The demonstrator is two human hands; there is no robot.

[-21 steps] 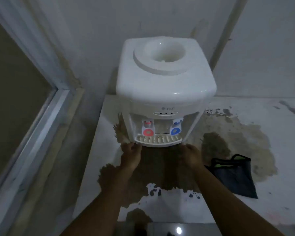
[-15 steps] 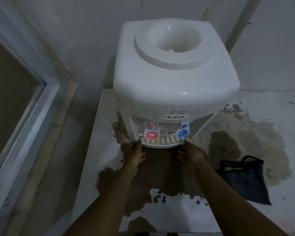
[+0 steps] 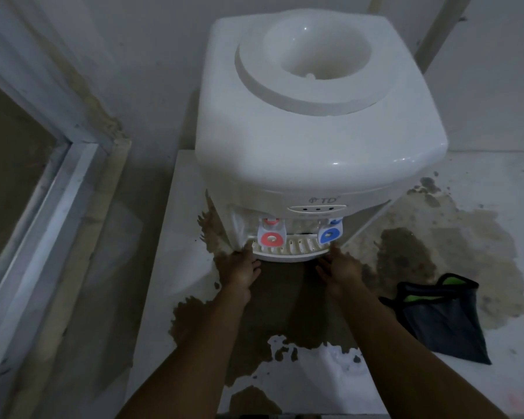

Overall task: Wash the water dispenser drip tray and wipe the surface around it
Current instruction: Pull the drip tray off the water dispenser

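Note:
A white tabletop water dispenser stands on a white counter with its bottle well empty. Its slotted drip tray sits in the base under the red tap and the blue tap. My left hand grips the tray's left end, thumb on top. My right hand holds the tray's right end. Both sets of fingers curl under the tray's edge.
A large brown wet stain spreads over the counter in front of and to the right of the dispenser. A dark cloth bag with green trim lies at the right. A window frame runs along the left, and the wall is close behind.
My head has moved closer and over the dispenser, so it fills more of the view. Both hands have stayed at the ends of the drip tray.

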